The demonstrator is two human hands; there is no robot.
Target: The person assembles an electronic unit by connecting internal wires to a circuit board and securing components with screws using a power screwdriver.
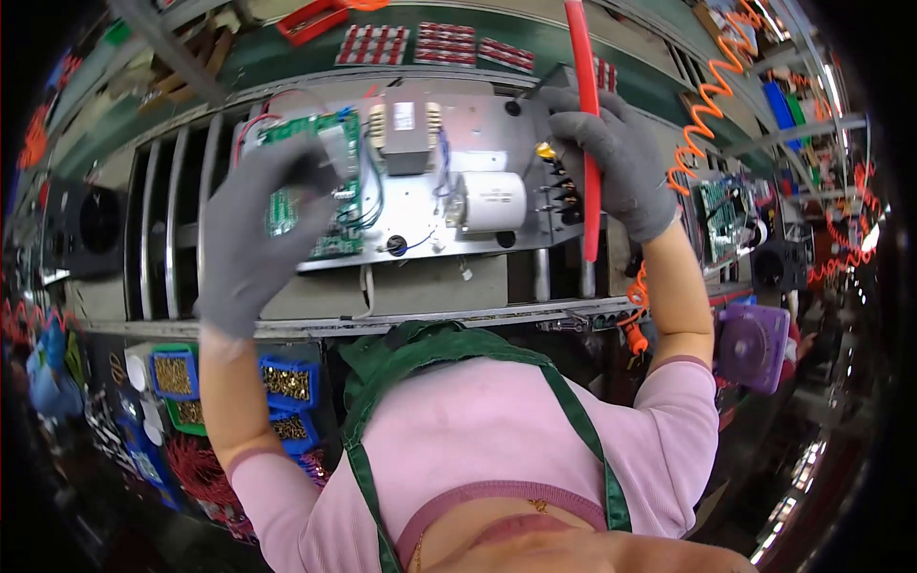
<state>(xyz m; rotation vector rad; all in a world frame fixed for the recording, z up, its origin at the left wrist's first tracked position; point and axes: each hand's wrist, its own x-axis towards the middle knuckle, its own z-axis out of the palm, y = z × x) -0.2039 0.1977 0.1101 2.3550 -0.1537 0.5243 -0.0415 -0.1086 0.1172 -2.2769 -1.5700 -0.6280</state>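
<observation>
A metal chassis plate [387,232] lies across the rails in front of me. It carries a green circuit board [346,239], a boxy transformer [406,143] and a white cylindrical capacitor [494,201]. Over the board hovers my gray-gloved left hand [256,224], its fingers curled and smeared by motion. Something pale shows near its fingertips, too blurred to name. At the plate's right end, my gloved right hand [621,158] is closed on a long red strip [585,105], which stands nearly upright. Black terminals [567,199] sit just left of this hand.
Blue bins of brass-colored fasteners [288,382] stand below the bench's front edge on the left. Coiled orange hoses [709,105] hang at the right, near another circuit board [723,220] and a purple fan [753,347]. Red-and-white part packs [445,44] lie at the back.
</observation>
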